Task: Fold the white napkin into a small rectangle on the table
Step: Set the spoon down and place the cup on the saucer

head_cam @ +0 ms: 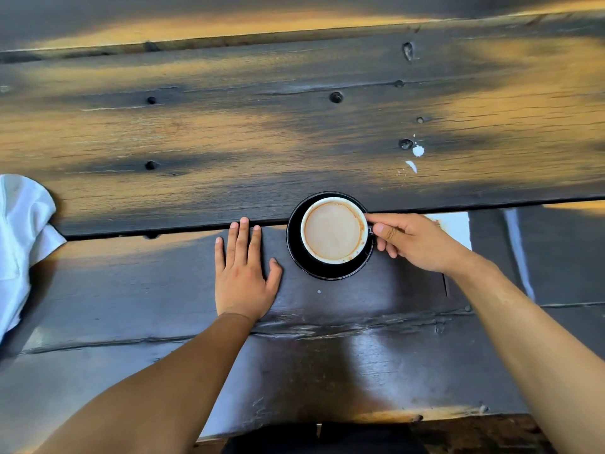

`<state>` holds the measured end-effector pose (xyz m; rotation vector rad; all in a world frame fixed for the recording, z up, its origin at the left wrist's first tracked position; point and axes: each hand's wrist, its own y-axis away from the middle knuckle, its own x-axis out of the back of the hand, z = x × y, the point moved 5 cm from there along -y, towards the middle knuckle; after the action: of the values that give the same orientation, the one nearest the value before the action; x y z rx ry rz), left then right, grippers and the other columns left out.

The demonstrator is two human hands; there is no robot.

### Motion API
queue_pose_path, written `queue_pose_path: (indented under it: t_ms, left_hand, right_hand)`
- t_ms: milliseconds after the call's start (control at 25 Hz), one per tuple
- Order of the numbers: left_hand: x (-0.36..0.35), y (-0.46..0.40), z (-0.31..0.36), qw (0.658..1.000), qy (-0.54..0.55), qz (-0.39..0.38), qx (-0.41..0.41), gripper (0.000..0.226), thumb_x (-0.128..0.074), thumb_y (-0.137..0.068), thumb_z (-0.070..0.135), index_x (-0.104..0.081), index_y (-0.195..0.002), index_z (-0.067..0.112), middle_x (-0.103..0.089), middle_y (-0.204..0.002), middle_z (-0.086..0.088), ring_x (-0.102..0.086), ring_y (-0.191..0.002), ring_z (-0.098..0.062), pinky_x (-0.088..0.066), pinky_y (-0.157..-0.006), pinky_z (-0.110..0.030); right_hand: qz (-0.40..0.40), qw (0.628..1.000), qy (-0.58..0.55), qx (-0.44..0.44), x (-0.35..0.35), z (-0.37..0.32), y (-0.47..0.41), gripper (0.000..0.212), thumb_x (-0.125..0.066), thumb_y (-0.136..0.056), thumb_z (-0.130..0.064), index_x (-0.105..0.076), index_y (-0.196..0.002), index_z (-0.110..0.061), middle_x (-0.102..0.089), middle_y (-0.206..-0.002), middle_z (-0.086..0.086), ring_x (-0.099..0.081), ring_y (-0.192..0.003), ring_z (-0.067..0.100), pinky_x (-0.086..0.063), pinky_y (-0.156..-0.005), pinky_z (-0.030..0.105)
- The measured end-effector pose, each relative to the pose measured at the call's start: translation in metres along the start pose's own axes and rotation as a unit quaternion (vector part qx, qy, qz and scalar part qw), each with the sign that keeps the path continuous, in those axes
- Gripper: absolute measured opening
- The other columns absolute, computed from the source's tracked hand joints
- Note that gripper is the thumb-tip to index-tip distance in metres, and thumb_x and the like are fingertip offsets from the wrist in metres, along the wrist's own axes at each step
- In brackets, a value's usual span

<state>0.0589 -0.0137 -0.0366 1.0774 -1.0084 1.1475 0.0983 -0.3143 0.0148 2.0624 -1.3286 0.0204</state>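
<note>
White napkin (23, 244) lies crumpled far out past the left hand (244, 273), which rests flat with straight fingers on the dark wood table (327, 126), while the right hand (409, 240) pinches the coffee cup (334, 229) handle, probably to move it away.

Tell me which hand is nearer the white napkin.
Left. The left hand lies flat on the table, right of the white napkin; the right hand is farther right, holding the cup.

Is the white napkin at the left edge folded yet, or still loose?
Still loose: the white napkin lies crumpled, with uneven creases, at the table's left edge. Neither hand touches it.
</note>
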Motion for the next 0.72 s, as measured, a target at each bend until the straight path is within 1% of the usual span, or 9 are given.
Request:
queue_pose_path:
  t_ms: [120,320,440,640,720]
  left_hand:
    - [-0.0003,-0.0002,-0.0006,1.000,0.002,0.001,-0.001,0.069,-0.037,-0.095,0.042,-0.032,-0.155,0.008,-0.022,-0.167,-0.012,-0.013,-0.156,-0.028,-0.011,-0.126,-0.053]
    - [-0.0011,-0.0011,-0.0007,1.000,0.002,-0.005,0.001,0.069,-0.037,-0.096,0.043,-0.032,-0.156,0.008,-0.021,-0.167,-0.011,-0.013,-0.156,-0.027,-0.010,-0.126,-0.053]
    - [-0.0018,-0.0003,-0.0018,1.000,0.000,-0.013,0.002,0.070,-0.035,-0.096,0.044,-0.031,-0.156,0.009,-0.020,-0.167,-0.011,-0.011,-0.157,-0.027,-0.009,-0.126,-0.053]
    - [-0.0010,0.0004,-0.0005,1.000,0.004,-0.012,0.001,0.069,-0.036,-0.096,0.043,-0.032,-0.156,0.009,-0.021,-0.167,-0.011,-0.013,-0.156,-0.027,-0.010,-0.126,-0.052]
    - [-0.0006,0.0001,-0.0003,1.000,0.006,-0.012,0.002,0.069,-0.035,-0.096,0.043,-0.031,-0.156,0.009,-0.021,-0.167,-0.011,-0.013,-0.156,-0.027,-0.009,-0.127,-0.052]
  right_hand:
    - [0.000,1.000,0.014,-0.007,0.0015,-0.0011,-0.0013,0.033,-0.049,-0.104,-0.027,-0.059,-0.134,-0.035,-0.066,-0.075,-0.001,-0.054,-0.060,0.009,-0.046,-0.065,0.021]
    - [0.004,1.000,0.007,-0.007,0.0010,-0.0022,0.0019,0.032,-0.049,-0.104,-0.024,-0.059,-0.132,-0.036,-0.065,-0.077,0.000,-0.053,-0.059,0.008,-0.044,-0.063,0.015]
    - [0.006,1.000,0.005,-0.011,0.0004,-0.0027,0.0025,0.032,-0.049,-0.104,-0.022,-0.061,-0.132,-0.029,-0.066,-0.077,0.000,-0.053,-0.058,0.007,-0.044,-0.062,0.013]
    - [0.016,1.000,-0.007,-0.017,-0.0016,0.0010,0.0036,0.033,-0.048,-0.104,-0.023,-0.061,-0.134,-0.028,-0.065,-0.077,-0.001,-0.053,-0.060,0.008,-0.045,-0.065,0.018]
    - [0.033,0.999,-0.026,-0.017,-0.0035,0.0017,0.0066,0.034,-0.048,-0.104,-0.024,-0.058,-0.137,-0.028,-0.065,-0.079,0.000,-0.053,-0.061,0.010,-0.045,-0.065,0.018]
